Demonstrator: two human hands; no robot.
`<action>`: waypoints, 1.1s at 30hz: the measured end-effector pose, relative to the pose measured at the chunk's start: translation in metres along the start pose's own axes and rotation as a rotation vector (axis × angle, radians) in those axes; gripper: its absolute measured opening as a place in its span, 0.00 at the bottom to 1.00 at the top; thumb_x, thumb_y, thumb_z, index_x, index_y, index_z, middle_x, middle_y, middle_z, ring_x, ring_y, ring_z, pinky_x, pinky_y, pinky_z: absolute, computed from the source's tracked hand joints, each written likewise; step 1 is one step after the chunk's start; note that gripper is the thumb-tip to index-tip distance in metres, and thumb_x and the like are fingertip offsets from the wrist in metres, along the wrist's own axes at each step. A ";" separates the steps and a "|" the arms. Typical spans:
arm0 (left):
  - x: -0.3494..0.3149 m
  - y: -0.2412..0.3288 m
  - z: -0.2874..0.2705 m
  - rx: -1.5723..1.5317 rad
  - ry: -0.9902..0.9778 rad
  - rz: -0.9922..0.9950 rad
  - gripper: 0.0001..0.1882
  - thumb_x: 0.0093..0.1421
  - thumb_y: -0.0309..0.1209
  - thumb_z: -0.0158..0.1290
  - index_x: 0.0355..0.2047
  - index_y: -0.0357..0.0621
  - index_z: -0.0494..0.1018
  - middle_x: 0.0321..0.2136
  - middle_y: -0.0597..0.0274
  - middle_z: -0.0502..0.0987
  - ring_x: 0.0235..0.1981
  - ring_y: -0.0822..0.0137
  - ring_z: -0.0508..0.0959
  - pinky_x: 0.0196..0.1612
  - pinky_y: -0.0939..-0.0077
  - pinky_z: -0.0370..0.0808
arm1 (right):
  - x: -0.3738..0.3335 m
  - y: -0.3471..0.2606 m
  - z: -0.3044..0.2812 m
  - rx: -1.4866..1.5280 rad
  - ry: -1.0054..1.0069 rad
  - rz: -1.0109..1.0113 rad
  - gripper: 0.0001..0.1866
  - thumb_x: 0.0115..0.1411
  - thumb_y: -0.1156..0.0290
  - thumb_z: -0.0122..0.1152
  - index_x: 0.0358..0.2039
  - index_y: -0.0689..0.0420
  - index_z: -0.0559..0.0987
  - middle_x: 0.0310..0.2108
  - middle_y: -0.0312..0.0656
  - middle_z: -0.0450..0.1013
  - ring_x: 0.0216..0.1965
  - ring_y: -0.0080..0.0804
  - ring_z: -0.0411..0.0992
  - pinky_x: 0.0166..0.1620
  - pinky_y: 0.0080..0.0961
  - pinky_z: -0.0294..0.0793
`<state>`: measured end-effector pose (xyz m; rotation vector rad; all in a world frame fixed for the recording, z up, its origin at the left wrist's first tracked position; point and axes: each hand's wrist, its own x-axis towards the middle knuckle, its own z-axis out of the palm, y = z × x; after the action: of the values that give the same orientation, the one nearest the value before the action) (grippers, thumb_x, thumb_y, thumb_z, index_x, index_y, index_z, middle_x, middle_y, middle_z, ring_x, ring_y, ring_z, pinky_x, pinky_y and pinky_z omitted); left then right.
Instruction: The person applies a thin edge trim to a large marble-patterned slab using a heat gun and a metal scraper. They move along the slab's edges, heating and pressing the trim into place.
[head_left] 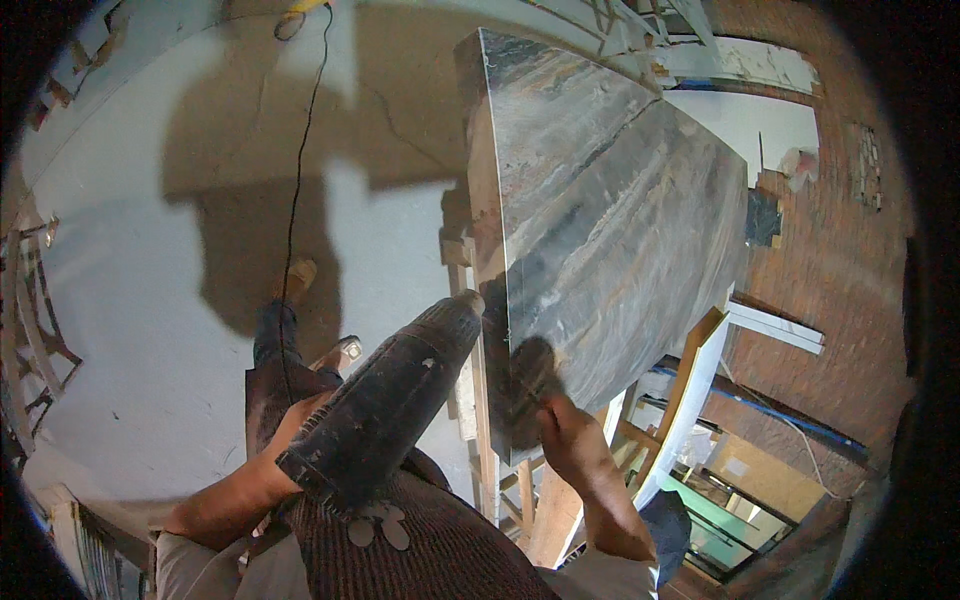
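A heat gun (pixel 385 400) with a dark body and a metal nozzle is in my left hand (pixel 300 425), whose fingers are partly hidden behind it. Its nozzle points at the left edge of a large panel (pixel 610 210) with a grey and brown marble look. At the near corner of that panel is my right hand (pixel 572 435), its fingers closed and pressed together by the surface. Whatever they grip, if anything, is too small and shadowed to make out.
The panel rests on a wooden support (pixel 690 385). A black cord (pixel 297 190) runs over the grey floor (pixel 110 300) to a yellow object (pixel 300 12) at the far side. Brick paving or wall (pixel 800 270) lies right, with a white board (pixel 745 130). Metal frames stand left.
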<state>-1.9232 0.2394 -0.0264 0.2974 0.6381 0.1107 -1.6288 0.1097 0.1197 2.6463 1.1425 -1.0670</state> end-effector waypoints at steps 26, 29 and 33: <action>0.003 0.210 0.056 1.174 -0.129 0.408 0.09 0.54 0.27 0.59 0.37 0.45 0.77 0.33 0.63 0.78 0.30 0.68 0.76 0.36 0.72 0.74 | 0.031 -0.065 0.143 1.153 0.390 0.065 0.16 0.71 0.61 0.46 0.34 0.61 0.72 0.21 0.32 0.64 0.25 0.20 0.62 0.30 0.21 0.64; 0.038 0.252 0.048 1.668 -0.446 0.725 0.06 0.55 0.27 0.59 0.34 0.46 0.77 0.31 0.63 0.78 0.30 0.67 0.77 0.37 0.74 0.74 | 0.090 -0.103 0.155 1.287 0.620 0.105 0.16 0.71 0.61 0.44 0.32 0.60 0.71 0.21 0.33 0.64 0.24 0.20 0.62 0.29 0.22 0.64; 0.073 0.293 0.010 1.754 -0.616 0.555 0.04 0.56 0.25 0.57 0.33 0.44 0.77 0.29 0.64 0.78 0.31 0.68 0.78 0.38 0.76 0.75 | 0.140 -0.145 0.149 1.256 0.892 0.160 0.15 0.71 0.62 0.44 0.32 0.60 0.71 0.22 0.35 0.65 0.25 0.23 0.62 0.30 0.24 0.65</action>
<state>-1.8614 0.5299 0.0296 2.1110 -0.1527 -0.0463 -1.7427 0.2535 -0.0510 4.3568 0.1121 -0.5970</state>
